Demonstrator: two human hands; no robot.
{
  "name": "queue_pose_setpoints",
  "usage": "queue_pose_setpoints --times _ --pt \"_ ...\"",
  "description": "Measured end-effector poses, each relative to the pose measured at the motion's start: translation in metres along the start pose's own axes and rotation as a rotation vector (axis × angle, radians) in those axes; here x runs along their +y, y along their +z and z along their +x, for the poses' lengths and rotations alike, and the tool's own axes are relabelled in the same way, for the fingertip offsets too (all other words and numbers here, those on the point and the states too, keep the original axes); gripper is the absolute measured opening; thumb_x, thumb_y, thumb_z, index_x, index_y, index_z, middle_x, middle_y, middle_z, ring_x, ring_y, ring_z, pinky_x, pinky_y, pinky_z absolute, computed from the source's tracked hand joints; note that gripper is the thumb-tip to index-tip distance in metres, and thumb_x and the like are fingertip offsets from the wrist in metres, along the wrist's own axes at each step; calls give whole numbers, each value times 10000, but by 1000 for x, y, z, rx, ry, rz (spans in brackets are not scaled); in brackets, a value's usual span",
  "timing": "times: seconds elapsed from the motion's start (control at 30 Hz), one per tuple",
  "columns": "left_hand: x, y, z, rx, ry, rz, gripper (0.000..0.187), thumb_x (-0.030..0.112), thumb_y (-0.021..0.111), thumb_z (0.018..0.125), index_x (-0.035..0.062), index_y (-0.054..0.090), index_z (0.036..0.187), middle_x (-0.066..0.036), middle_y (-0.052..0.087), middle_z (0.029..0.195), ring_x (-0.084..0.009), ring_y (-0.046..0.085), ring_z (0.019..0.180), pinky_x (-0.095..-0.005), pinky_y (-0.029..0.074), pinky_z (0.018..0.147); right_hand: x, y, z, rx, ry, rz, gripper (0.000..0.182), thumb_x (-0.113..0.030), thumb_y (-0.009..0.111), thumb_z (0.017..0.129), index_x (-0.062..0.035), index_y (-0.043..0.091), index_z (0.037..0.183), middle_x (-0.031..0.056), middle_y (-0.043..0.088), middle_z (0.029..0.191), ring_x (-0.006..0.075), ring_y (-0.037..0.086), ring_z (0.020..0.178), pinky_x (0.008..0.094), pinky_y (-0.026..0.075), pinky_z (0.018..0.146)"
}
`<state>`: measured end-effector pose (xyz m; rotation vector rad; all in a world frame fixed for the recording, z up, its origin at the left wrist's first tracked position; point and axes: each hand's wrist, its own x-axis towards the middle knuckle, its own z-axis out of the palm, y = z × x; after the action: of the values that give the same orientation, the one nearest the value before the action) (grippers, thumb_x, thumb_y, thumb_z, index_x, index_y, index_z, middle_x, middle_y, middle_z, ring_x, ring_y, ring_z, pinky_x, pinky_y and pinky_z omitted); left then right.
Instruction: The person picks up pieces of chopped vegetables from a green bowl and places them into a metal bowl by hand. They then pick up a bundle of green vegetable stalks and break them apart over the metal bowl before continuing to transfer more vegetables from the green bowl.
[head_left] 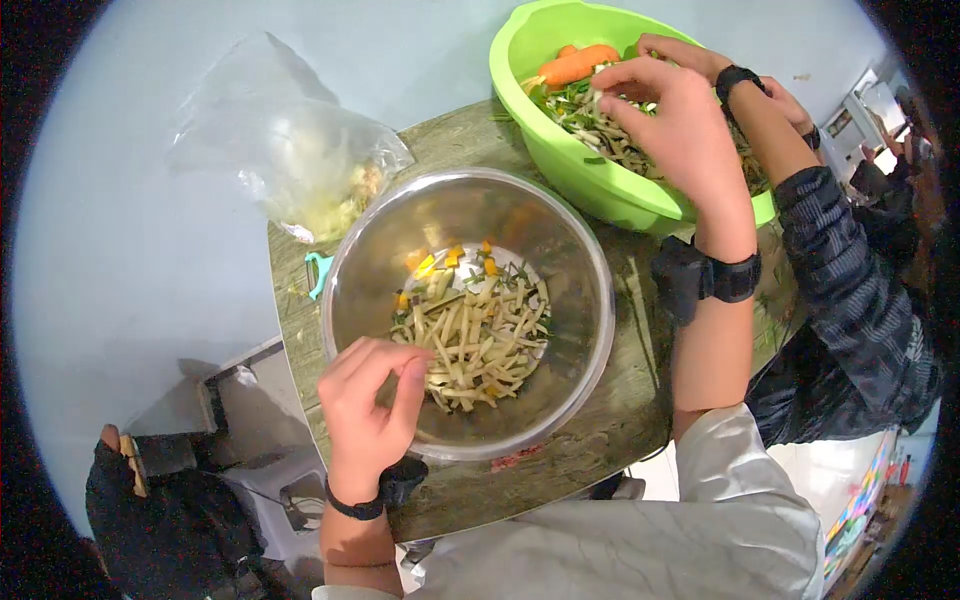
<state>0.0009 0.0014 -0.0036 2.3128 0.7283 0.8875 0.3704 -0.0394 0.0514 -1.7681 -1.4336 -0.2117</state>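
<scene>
My left hand (368,405) reaches over the near left rim of a steel bowl (592,330). Its thumb and fingers are pinched together at the pale vegetable strips (475,340) inside; whatever lies between the fingertips is hidden. Orange pieces (453,256) and green bits are mixed among the strips. Above a large green basin (545,140), my right hand (680,125) has its fingers curled toward the thumb, and anything in that pinch is too small to name. The basin holds cut vegetable strips (610,145) and carrots (578,65).
Another person's hands (690,55) are at the basin's right side. A clear plastic bag with scraps (320,165) rests at the wooden table's (460,128) back left corner. Beside the bowl lies a turquoise peeler (318,272). A plastic stool (275,500) stands below left.
</scene>
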Motion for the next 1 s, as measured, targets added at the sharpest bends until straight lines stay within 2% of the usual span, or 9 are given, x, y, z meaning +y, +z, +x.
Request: queue_pose_setpoints --times 0.1,0.2,0.3,0.37,0.5,0.7,0.8,0.9,1.0 --pt "-1 2 0 44 18 -9 42 -12 713 835 15 738 856 -115 673 741 -265 649 672 -347 491 637 2 -5 5 67 101 97 277 -116 785 854 25 738 1087 117 761 913 121 711 784 284 578 740" --pt "-1 3 0 40 20 -11 40 -15 711 835 14 734 849 -113 665 730 -263 641 663 -346 486 629 5 -2 6 132 65 226 243 -115 778 860 16 754 1062 115 768 906 133 722 795 294 579 745" --pt "-1 2 0 17 4 -2 34 -5 699 860 13 727 855 -113 680 750 -261 651 682 -344 492 646 0 -6 6 56 108 267 355 4 696 918 23 633 1267 90 725 1106 127 720 896 259 573 833" --pt "1 -2 -1 -19 -17 24 53 16 678 909 9 717 874 -117 721 802 -259 682 731 -341 513 692 -7 -7 6 65 138 337 385 18 664 922 24 623 1305 115 716 1183 147 737 946 263 577 853" --pt "0 -1 -1 -19 -13 27 50 12 677 907 9 717 877 -115 724 804 -262 682 730 -345 513 696 -2 -9 6 45 137 304 436 36 621 930 6 612 1365 151 687 1304 181 753 1023 267 581 873" --pt "1 -1 -1 -19 -18 16 55 -2 672 901 7 720 875 -115 725 802 -262 680 724 -345 510 695 1 -9 7 69 88 130 338 -2 667 943 1 668 1281 79 732 1166 149 739 986 252 571 871" --pt "1 -1 -1 -16 -15 20 57 -6 670 898 6 722 876 -117 724 800 -263 679 720 -346 510 690 8 -5 8 180 17 81 237 -130 790 868 -26 768 1079 92 778 942 146 729 811 291 582 752" --pt "0 -1 0 -25 -13 20 57 -5 671 897 6 723 876 -117 724 798 -263 678 718 -348 510 686 -1 -9 7 180 2 14 236 -149 792 873 -36 777 1080 96 776 920 148 725 799 298 579 738" --pt "1 -2 0 -18 -22 17 56 -1 675 897 5 724 871 -118 723 795 -263 679 717 -349 510 682 -34 -14 0 39 26 301 217 -58 731 938 10 733 1145 48 753 1055 97 699 933 239 556 804"
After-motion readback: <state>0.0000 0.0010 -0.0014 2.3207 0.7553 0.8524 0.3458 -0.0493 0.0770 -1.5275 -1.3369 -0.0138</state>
